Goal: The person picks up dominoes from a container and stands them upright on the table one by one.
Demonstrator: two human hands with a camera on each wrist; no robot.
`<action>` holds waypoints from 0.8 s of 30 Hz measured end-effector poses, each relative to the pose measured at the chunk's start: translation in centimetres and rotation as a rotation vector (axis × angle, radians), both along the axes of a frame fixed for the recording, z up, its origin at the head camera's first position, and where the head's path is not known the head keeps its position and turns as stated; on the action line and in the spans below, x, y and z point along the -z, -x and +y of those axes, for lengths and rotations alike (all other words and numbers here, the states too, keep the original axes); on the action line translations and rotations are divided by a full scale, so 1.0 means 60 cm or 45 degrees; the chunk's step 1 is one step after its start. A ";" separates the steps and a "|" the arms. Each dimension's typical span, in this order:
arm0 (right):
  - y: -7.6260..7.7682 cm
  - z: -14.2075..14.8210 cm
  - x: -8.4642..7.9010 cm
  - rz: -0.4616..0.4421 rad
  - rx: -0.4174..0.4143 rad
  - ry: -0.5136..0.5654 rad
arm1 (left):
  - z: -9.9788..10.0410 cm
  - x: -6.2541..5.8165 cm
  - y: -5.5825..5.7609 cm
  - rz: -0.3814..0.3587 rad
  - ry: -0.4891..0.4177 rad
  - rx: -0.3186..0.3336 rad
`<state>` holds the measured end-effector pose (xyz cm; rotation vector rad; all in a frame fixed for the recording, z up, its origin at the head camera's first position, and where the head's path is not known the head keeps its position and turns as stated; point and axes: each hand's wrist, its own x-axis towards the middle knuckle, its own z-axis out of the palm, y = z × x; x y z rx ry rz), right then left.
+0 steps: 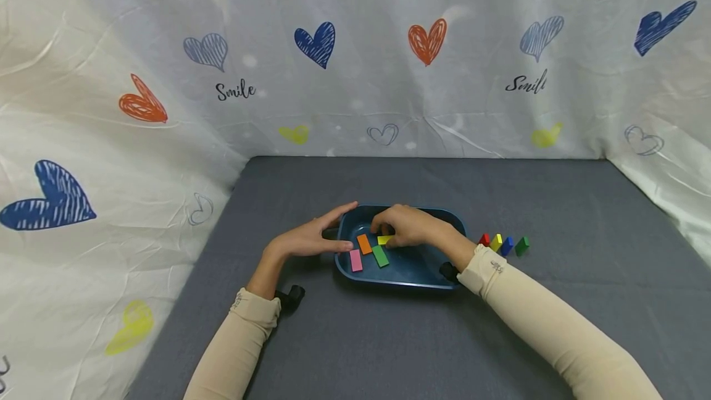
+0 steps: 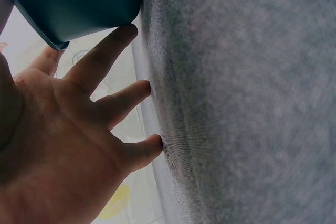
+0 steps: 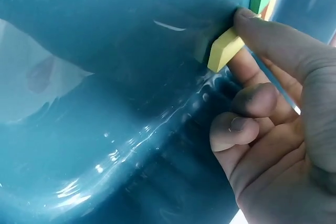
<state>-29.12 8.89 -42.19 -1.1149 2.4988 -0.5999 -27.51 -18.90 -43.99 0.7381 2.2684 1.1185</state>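
A blue tray (image 1: 400,284) with raised walls lies in the middle of the table in the head view. Over its inside, my right hand (image 1: 413,226) pinches a yellow block (image 3: 224,51) between thumb and index finger, with the other fingers curled in. Left of that block, a green block (image 1: 380,256), an orange block (image 1: 364,244) and a pink block (image 1: 356,260) are in the tray. My left hand (image 1: 305,239) spreads its straight fingers around the tray's left end, thumb at the rim. In the left wrist view, one fingertip meets the tray's outer wall.
Just beyond the tray's right end, a red block (image 1: 484,239), a second yellow block (image 1: 496,242), a dark blue block (image 1: 507,246) and another green block (image 1: 522,245) stand in a row on the grey cloth (image 1: 389,350). A white curtain (image 1: 361,97) with printed hearts hangs behind the table.
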 end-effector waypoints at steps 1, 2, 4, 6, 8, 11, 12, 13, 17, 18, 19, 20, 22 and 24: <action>0.000 0.000 -0.001 -0.004 -0.006 0.005 | 0.000 0.000 0.000 0.000 -0.002 0.001; 0.000 0.001 -0.001 -0.010 -0.011 0.013 | 0.000 0.000 0.000 -0.004 -0.001 -0.001; -0.001 0.002 -0.004 -0.030 -0.027 0.032 | 0.001 -0.001 0.000 -0.010 0.001 -0.005; -0.001 0.003 -0.008 -0.051 -0.044 0.050 | 0.001 -0.002 0.000 -0.011 0.002 -0.004; 0.000 0.004 -0.012 -0.066 -0.059 0.061 | 0.001 -0.002 -0.001 -0.010 0.005 -0.006; -0.002 0.006 -0.022 -0.073 -0.078 0.094 | 0.001 -0.003 0.000 -0.005 0.015 -0.011; -0.003 0.007 -0.026 -0.067 -0.083 0.110 | 0.002 -0.003 0.000 -0.009 0.021 -0.018; -0.004 0.009 -0.031 -0.067 -0.083 0.130 | 0.002 -0.003 0.000 -0.013 0.025 -0.022; -0.012 0.017 -0.057 -0.085 -0.055 0.229 | 0.002 -0.003 0.001 -0.023 0.040 -0.043; -0.015 0.020 -0.064 -0.088 -0.043 0.252 | 0.002 -0.002 0.001 -0.020 0.040 -0.044; -0.017 0.024 -0.071 -0.093 -0.023 0.270 | 0.002 -0.001 0.001 -0.017 0.040 -0.042; -0.019 0.029 -0.077 -0.094 -0.005 0.287 | 0.002 0.000 0.002 -0.012 0.045 -0.042; -0.024 0.040 -0.088 -0.092 0.033 0.320 | 0.002 0.002 0.002 -0.005 0.052 -0.041; -0.028 0.055 -0.095 -0.091 0.069 0.350 | 0.003 0.004 0.002 -0.001 0.057 -0.037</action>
